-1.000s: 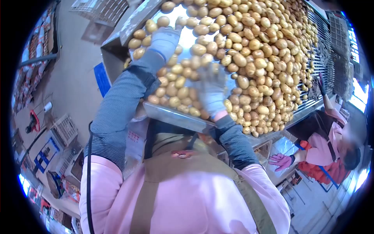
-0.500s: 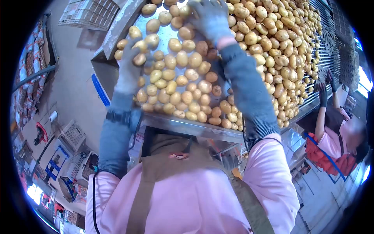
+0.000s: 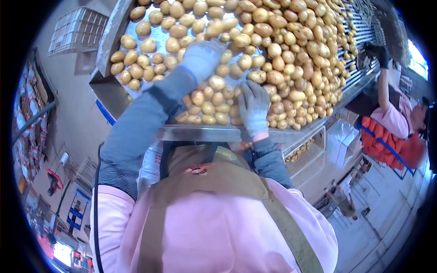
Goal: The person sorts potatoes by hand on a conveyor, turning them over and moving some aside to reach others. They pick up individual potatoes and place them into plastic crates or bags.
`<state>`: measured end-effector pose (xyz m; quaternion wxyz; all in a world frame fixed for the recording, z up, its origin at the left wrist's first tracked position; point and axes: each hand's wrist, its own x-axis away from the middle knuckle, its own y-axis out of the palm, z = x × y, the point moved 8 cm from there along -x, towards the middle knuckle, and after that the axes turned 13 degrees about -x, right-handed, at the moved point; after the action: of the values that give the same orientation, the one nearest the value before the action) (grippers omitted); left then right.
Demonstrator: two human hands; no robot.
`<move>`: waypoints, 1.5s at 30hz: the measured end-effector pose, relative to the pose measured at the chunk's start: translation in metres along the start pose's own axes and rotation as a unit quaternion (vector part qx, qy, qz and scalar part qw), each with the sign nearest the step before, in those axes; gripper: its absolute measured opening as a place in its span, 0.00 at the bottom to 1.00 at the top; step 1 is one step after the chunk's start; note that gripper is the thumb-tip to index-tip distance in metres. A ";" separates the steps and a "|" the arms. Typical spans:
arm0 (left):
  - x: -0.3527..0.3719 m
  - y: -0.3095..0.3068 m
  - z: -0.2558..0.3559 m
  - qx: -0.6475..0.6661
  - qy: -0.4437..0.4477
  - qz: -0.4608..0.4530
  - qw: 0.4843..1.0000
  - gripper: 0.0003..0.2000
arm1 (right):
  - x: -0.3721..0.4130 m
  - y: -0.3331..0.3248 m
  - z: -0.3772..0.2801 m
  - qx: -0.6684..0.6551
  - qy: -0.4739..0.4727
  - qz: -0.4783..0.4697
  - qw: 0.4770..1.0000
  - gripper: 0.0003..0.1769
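Many yellow-brown potatoes (image 3: 208,108) lie on a shiny metal sorting table (image 3: 200,133). My left hand (image 3: 202,59), in a grey-white glove, reaches across the middle of the table among them. Its fingers are smeared by motion, and whether a potato is in them does not show. Close to the near edge, my right hand (image 3: 254,107) in a grey glove rests palm down with fingers stretched out. Its fingertips come up to a potato (image 3: 257,76) at the border of the big heap (image 3: 296,68), and nothing shows gripped in it.
A bar rack (image 3: 362,27) runs along the heap's right side. Beyond it works another person in dark gloves (image 3: 378,54), beside red sacks (image 3: 384,141). A white crate (image 3: 77,29) stands at the upper left. A clear-sided bin (image 3: 305,152) with potatoes sits below the table.
My left hand has swept from the left side to the middle. My right hand has come back from the far side to the near edge. Potatoes between them have shifted.
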<state>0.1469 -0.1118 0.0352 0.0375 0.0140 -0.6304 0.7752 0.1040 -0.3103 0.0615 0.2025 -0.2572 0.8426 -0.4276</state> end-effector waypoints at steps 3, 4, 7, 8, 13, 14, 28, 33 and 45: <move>-0.023 0.022 0.006 -0.104 0.004 -0.022 0.994 0.11 | -0.016 -0.002 0.014 0.020 -0.012 -0.014 1.000 0.13; -0.027 0.027 0.006 -0.113 0.005 -0.023 0.993 0.11 | -0.020 0.002 0.013 0.035 -0.024 -0.029 0.999 0.12; -0.028 0.030 -0.001 -0.123 0.003 -0.057 0.991 0.12 | -0.034 -0.002 0.017 0.052 -0.019 -0.044 0.997 0.11; -0.024 0.025 -0.011 -0.035 0.008 -0.028 0.999 0.14 | -0.044 -0.006 0.024 0.039 0.003 -0.034 0.999 0.11; -0.025 -0.008 -0.025 0.038 -0.052 0.065 0.996 0.15 | -0.114 -0.003 0.034 0.052 -0.114 0.061 0.990 0.09; -0.036 0.014 -0.019 -0.039 -0.042 0.001 0.998 0.14 | -0.131 0.022 0.041 0.147 -0.088 -0.004 0.985 0.09; 0.094 -0.037 0.101 0.244 -0.079 0.105 0.961 0.25 | 0.043 0.001 -0.014 -0.720 0.391 0.129 0.559 0.17; 0.128 -0.045 0.149 0.284 0.069 0.114 0.950 0.19 | 0.115 0.030 0.004 -0.617 0.314 0.006 0.722 0.26; 0.054 0.078 0.140 -0.086 0.224 -0.151 0.959 0.10 | 0.380 -0.082 0.141 -0.669 0.580 0.277 0.375 0.20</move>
<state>0.0831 -0.2623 -0.0087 0.2954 -0.0679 -0.6609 0.6865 -0.0941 -0.6694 0.0050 -0.4661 0.2490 0.7902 0.3102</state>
